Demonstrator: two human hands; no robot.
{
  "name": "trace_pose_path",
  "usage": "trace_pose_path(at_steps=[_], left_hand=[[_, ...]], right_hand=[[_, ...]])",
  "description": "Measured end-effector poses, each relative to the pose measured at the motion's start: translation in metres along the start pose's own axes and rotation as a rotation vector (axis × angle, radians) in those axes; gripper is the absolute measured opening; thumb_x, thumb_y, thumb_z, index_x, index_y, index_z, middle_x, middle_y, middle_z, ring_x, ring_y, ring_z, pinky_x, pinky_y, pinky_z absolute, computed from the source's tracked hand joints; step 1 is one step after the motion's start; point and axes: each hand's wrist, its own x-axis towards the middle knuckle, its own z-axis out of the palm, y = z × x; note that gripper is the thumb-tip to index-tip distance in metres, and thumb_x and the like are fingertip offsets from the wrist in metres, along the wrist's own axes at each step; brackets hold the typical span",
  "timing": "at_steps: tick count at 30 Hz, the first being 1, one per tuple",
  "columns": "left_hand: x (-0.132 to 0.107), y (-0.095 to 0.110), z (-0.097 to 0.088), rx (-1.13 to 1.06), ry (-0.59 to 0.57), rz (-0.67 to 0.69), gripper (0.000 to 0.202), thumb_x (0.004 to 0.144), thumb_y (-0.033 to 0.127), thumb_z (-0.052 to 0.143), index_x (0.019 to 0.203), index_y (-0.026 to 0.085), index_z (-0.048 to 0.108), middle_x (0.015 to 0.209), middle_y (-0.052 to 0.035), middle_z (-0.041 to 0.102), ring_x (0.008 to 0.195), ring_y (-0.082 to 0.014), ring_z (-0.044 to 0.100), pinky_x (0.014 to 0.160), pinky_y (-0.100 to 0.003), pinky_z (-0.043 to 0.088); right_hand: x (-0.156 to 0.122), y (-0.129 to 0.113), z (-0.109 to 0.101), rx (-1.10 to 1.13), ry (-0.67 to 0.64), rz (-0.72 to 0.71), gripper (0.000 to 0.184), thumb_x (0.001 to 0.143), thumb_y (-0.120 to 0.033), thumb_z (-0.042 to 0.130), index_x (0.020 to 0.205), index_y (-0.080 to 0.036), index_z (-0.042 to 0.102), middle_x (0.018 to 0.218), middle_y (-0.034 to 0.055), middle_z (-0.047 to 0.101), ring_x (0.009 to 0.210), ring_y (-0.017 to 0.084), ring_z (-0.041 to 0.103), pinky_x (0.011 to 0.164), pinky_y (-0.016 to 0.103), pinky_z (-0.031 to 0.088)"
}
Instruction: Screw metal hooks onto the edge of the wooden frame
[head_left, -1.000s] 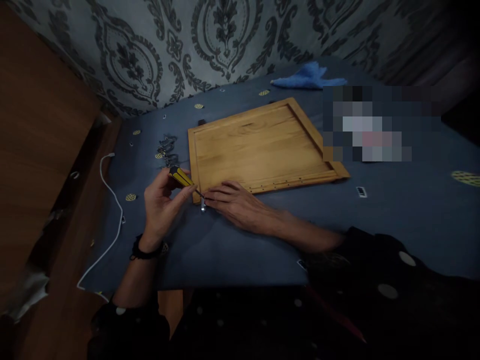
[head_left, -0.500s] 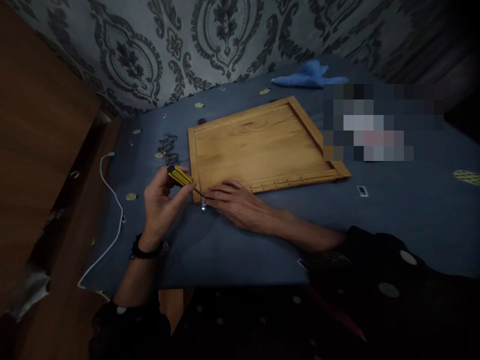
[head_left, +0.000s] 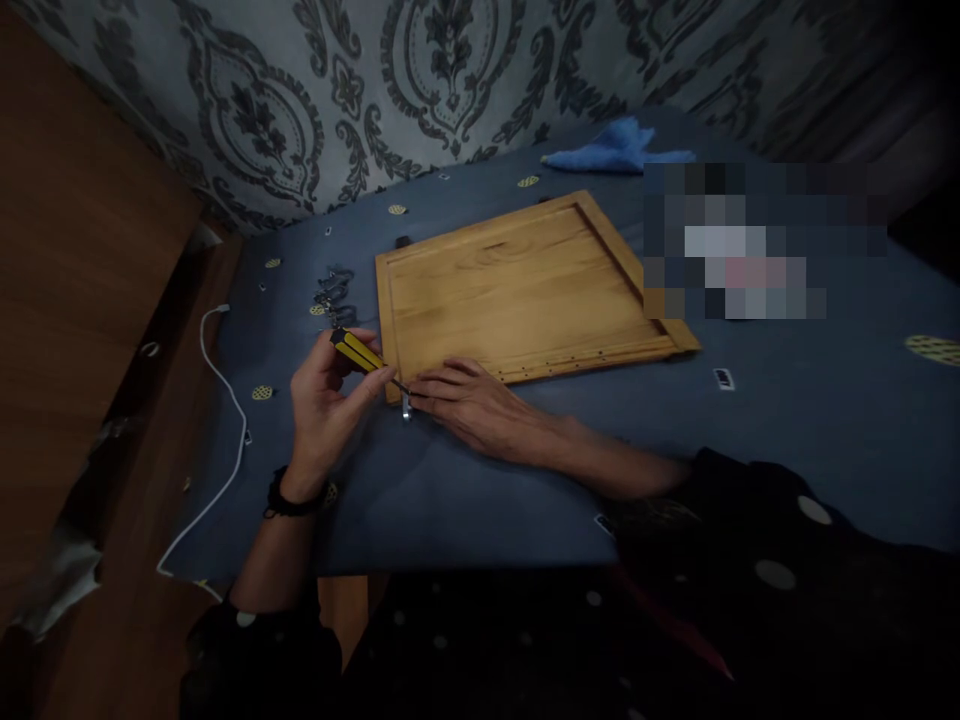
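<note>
A framed wooden panel point(head_left: 525, 285) lies flat on a dark blue cloth point(head_left: 750, 430). My left hand point(head_left: 324, 405) is closed round a yellow and black screwdriver point(head_left: 358, 352), its tip pointing at the panel's near left corner. My right hand point(head_left: 469, 400) lies on the cloth at that corner, fingers pressed together on a small metal hook point(head_left: 406, 406) against the wooden edge. A black band sits on my left wrist.
A heap of several metal hooks point(head_left: 334, 297) lies left of the panel. A white cable point(head_left: 217, 400) trails along the cloth's left edge beside brown wooden furniture point(head_left: 75, 300). A blue rag point(head_left: 611, 152) lies by the patterned wall. A blurred patch covers the panel's right end.
The screwdriver handle has shifted slightly up and to the left in my left hand. My right hand stays at the panel's corner.
</note>
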Motion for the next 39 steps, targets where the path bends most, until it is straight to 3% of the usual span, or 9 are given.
trace_pose_path(at_steps=[4, 10, 16, 22, 27, 33, 39], left_hand=[[-0.0003, 0.0002, 0.0002, 0.073, 0.047, 0.012, 0.032, 0.076, 0.036, 0.088, 0.099, 0.019, 0.073, 0.083, 0.0009, 0.067, 0.071, -0.0109, 0.062, 0.064, -0.021, 0.051], [-0.0005, 0.0008, 0.0006, -0.069, -0.014, -0.038, 0.033, 0.079, 0.032, 0.086, 0.105, 0.020, 0.069, 0.090, -0.0016, 0.073, 0.081, -0.0137, 0.071, 0.076, -0.024, 0.059], [0.0006, 0.0012, 0.0012, 0.033, 0.027, -0.003, 0.032, 0.077, 0.036, 0.087, 0.099, 0.019, 0.072, 0.081, 0.0007, 0.068, 0.072, -0.0115, 0.065, 0.066, -0.021, 0.056], [-0.0004, -0.0012, 0.0003, -0.029, -0.006, -0.050, 0.036, 0.080, 0.037, 0.086, 0.106, 0.018, 0.069, 0.090, -0.0022, 0.072, 0.082, -0.0144, 0.072, 0.076, -0.024, 0.059], [0.0002, -0.0016, 0.0014, -0.009, 0.040, 0.020, 0.033, 0.076, 0.034, 0.088, 0.099, 0.018, 0.071, 0.082, 0.0019, 0.067, 0.073, -0.0105, 0.066, 0.068, -0.020, 0.056], [-0.0008, -0.0021, -0.0009, -0.041, 0.006, -0.059, 0.036, 0.079, 0.035, 0.086, 0.106, 0.018, 0.070, 0.086, -0.0004, 0.070, 0.077, -0.0117, 0.068, 0.072, -0.021, 0.057], [-0.0005, -0.0044, 0.0020, 0.006, 0.052, 0.037, 0.036, 0.076, 0.034, 0.089, 0.103, 0.017, 0.070, 0.083, 0.0019, 0.067, 0.073, -0.0097, 0.065, 0.067, -0.019, 0.055]], right_hand=[[0.0014, 0.0003, 0.0001, -0.009, 0.002, -0.002, 0.038, 0.101, -0.012, 0.048, 0.135, -0.017, 0.066, 0.137, 0.0108, 0.071, 0.133, 0.023, 0.058, 0.111, 0.044, 0.040], [0.0015, 0.0001, -0.0007, 0.004, -0.015, 0.013, 0.039, 0.100, -0.011, 0.049, 0.135, -0.018, 0.066, 0.136, 0.0105, 0.071, 0.134, 0.023, 0.058, 0.112, 0.045, 0.039], [0.0010, -0.0011, -0.0024, 0.016, -0.005, 0.011, 0.037, 0.102, -0.012, 0.048, 0.133, -0.016, 0.067, 0.135, 0.0113, 0.072, 0.135, 0.023, 0.057, 0.112, 0.044, 0.038], [0.0009, -0.0009, -0.0020, 0.029, -0.003, 0.013, 0.038, 0.102, -0.012, 0.047, 0.134, -0.017, 0.066, 0.135, 0.0108, 0.072, 0.135, 0.022, 0.057, 0.112, 0.044, 0.038], [0.0008, 0.0007, -0.0005, 0.031, -0.005, 0.009, 0.039, 0.101, -0.012, 0.047, 0.135, -0.018, 0.065, 0.136, 0.0103, 0.071, 0.136, 0.023, 0.057, 0.112, 0.045, 0.038], [0.0008, -0.0002, -0.0015, 0.022, 0.011, -0.002, 0.037, 0.103, -0.013, 0.045, 0.134, -0.015, 0.066, 0.135, 0.0113, 0.071, 0.134, 0.024, 0.058, 0.110, 0.045, 0.039], [0.0006, -0.0005, -0.0020, 0.036, 0.018, -0.006, 0.039, 0.102, -0.013, 0.045, 0.135, -0.015, 0.065, 0.138, 0.0117, 0.070, 0.135, 0.023, 0.057, 0.111, 0.045, 0.039]])
